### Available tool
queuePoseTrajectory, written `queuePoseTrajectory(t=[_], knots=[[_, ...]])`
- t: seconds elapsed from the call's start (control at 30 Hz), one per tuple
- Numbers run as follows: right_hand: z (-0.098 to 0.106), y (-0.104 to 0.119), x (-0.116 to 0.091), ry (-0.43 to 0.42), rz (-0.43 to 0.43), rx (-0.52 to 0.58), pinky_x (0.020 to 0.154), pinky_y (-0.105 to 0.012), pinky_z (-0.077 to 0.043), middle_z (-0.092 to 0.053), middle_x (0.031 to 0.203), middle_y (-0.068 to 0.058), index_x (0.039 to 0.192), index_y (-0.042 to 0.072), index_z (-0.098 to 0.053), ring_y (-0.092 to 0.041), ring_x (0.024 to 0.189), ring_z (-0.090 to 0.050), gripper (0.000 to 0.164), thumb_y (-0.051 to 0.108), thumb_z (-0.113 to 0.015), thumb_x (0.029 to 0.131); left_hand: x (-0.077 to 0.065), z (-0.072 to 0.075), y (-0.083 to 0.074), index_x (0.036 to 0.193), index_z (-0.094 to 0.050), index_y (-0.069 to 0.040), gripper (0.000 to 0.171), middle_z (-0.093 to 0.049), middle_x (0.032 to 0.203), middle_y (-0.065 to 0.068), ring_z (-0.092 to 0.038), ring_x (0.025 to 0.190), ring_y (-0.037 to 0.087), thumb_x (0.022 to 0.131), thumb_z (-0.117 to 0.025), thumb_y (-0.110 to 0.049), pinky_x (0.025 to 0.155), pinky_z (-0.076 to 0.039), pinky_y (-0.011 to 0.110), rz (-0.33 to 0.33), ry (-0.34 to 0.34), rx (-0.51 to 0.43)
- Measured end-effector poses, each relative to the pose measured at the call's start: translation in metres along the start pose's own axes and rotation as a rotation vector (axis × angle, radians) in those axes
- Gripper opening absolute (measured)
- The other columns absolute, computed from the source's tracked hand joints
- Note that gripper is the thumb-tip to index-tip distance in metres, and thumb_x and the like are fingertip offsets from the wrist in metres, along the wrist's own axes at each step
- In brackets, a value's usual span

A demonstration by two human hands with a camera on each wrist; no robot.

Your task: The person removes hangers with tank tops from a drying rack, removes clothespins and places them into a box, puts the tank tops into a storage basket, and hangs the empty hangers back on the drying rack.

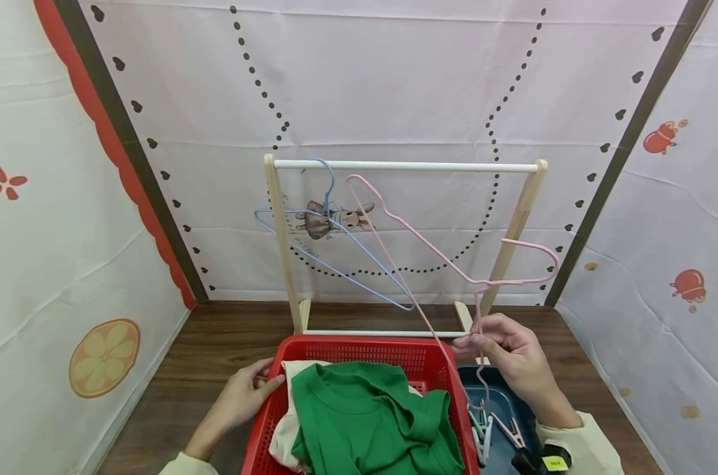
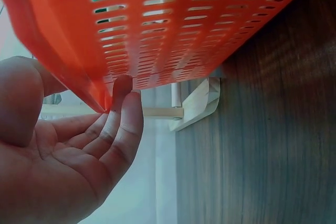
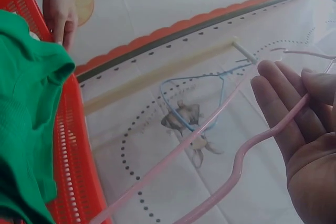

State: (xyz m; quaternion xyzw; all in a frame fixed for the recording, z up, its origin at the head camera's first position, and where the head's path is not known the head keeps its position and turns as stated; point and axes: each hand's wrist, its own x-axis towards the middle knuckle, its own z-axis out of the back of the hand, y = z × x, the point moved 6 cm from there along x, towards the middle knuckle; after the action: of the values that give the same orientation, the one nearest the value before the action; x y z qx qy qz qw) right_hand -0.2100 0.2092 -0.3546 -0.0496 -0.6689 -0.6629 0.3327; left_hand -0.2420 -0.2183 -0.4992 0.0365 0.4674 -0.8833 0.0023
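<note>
In the head view, my right hand [image 1: 516, 359] pinches a pink hanger [image 1: 433, 245] by one shoulder, between thumb and fingers. The hanger is tilted, its hook pointing right and its long side slanting over the red basket's right edge. My left hand [image 1: 240, 399] grips the far left rim of the red basket [image 1: 389, 355]; in the left wrist view its thumb [image 2: 18, 103] is on one side of the rim and the fingers [image 2: 118, 129] are on the other. Inside the basket a green shirt [image 1: 383, 422] lies over a white cloth [image 1: 284, 432].
Behind the basket stands a wooden rack with a white rail [image 1: 406, 166]. A blue hanger [image 1: 328, 198] hangs at its left end. Right of the basket, a dark blue tray [image 1: 501, 379] holds several clothespins [image 1: 484, 435]. Patterned white cloth walls surround the brown table [image 1: 163, 376].
</note>
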Motion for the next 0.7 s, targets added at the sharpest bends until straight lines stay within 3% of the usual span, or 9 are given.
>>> queuePoseTrajectory(t=[0.13,0.27,0.43,0.57,0.7], knots=[[0.006,0.002,-0.002,0.007,0.026,0.012,0.085,-0.035,-0.056,-0.075,0.104,-0.003,0.112,-0.004,-0.055,-0.018,0.092,-0.074,0.016,-0.009,-0.044,0.101,0.001,-0.001,0.0,0.134,-0.055,0.006,0.049,-0.066,0.095,0.009,-0.064,0.074,0.015,0.094,-0.069,-0.018,0.055,-0.056,0.028,-0.005,-0.004,-0.001],[0.01,0.002,-0.003,-0.001,0.016,0.003,0.084,-0.034,-0.057,-0.075,0.104,-0.001,0.113,0.004,-0.058,-0.018,0.092,-0.074,0.022,-0.009,-0.044,0.101,0.002,-0.002,-0.001,0.134,-0.055,0.005,0.048,-0.065,0.09,0.007,-0.064,0.07,0.015,0.094,-0.068,-0.017,0.055,-0.056,0.027,-0.006,-0.004,0.009],[0.014,0.002,-0.002,-0.001,-0.016,0.005,0.086,-0.032,-0.055,-0.075,0.103,-0.003,0.114,0.001,-0.056,-0.019,0.093,-0.073,0.022,-0.011,-0.044,0.1,0.002,-0.004,-0.001,0.135,-0.054,0.004,0.049,-0.064,0.084,0.006,-0.062,0.063,0.015,0.095,-0.068,-0.021,0.052,-0.054,0.027,-0.007,0.003,0.024],[0.017,0.002,0.0,-0.016,-0.048,-0.022,0.087,-0.03,-0.055,-0.076,0.102,-0.001,0.113,0.008,-0.057,-0.018,0.093,-0.073,0.026,-0.01,-0.044,0.1,0.004,-0.005,0.001,0.135,-0.054,0.003,0.048,-0.061,0.078,0.006,-0.06,0.058,0.015,0.095,-0.067,-0.021,0.05,-0.054,0.027,0.002,0.005,0.025],[0.019,0.003,0.002,-0.01,-0.036,-0.039,0.087,-0.029,-0.055,-0.076,0.103,-0.001,0.113,0.007,-0.056,-0.018,0.092,-0.074,0.025,-0.01,-0.044,0.101,0.006,-0.006,0.002,0.136,-0.055,0.001,0.048,-0.058,0.072,0.004,-0.059,0.055,0.014,0.096,-0.067,-0.022,0.049,-0.053,0.026,-0.004,0.005,0.041]])
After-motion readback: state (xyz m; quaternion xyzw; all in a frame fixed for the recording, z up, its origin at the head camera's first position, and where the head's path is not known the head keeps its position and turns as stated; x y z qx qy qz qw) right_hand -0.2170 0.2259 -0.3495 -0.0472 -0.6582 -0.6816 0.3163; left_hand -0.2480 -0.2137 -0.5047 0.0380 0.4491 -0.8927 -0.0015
